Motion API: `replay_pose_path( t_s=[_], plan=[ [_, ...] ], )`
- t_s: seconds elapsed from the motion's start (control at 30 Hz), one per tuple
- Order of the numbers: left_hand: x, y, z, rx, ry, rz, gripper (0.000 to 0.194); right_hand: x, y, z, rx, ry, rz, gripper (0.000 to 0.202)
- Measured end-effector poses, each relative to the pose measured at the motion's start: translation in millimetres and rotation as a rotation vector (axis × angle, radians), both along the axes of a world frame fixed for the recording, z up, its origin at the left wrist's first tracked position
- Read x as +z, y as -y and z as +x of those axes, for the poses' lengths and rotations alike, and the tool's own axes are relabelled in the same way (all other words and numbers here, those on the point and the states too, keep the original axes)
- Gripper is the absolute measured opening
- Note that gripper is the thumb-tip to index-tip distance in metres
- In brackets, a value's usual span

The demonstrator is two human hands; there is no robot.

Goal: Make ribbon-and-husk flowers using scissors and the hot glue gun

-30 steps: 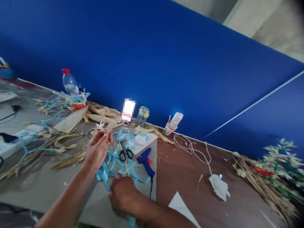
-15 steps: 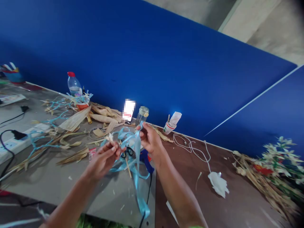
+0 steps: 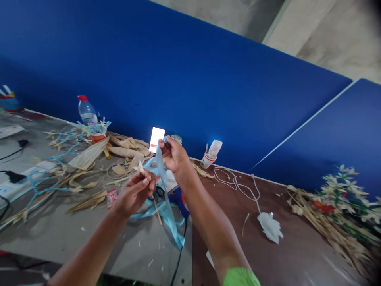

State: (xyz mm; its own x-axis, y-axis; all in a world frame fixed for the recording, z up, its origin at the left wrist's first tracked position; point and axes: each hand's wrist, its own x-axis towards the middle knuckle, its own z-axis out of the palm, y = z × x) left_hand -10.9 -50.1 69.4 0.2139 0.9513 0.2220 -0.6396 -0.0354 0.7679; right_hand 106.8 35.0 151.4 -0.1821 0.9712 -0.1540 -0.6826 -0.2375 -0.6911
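My left hand (image 3: 135, 192) is closed in a pinch on a small pale piece, which looks like a dried corn husk flower (image 3: 141, 167), its tip sticking up above the fingers. Higher and to the right, my right hand (image 3: 175, 155) pinches the upper end of a light blue ribbon (image 3: 161, 167). The ribbon hangs down past the left fingertips to a loose heap on the table. Behind it lie dark-handled scissors (image 3: 160, 191) and a thin wooden stick (image 3: 157, 211). A blue glue gun (image 3: 177, 200) is partly hidden by my right forearm.
Dried corn husks (image 3: 127, 145) lie at the back left, near a red-capped bottle (image 3: 86, 110) and a power strip (image 3: 28, 178). A lit phone (image 3: 156, 139) leans on the blue partition (image 3: 193, 87). At right are a paper cup (image 3: 208, 159), white cord (image 3: 235, 180) and flower stems (image 3: 345, 198).
My right hand has risen and moved left, drawing the blue ribbon upward, so its lower end sits higher. My left hand keeps its pinch. The view has shifted slightly to the right.
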Motion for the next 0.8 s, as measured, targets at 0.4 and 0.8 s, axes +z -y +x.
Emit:
replay_pose_path(
  t_s=[0.4,0.8],
  plan=[
    [34.3,14,-46,0.024,0.035,0.18,0.016,16.0,-39,46,-0.253,0.076,0.064,0.024],
    [-15.1,18,-80,0.0,-0.021,-0.02,0.018,46.5,-8,102,-0.277,0.228,0.403,0.021]
  ],
)
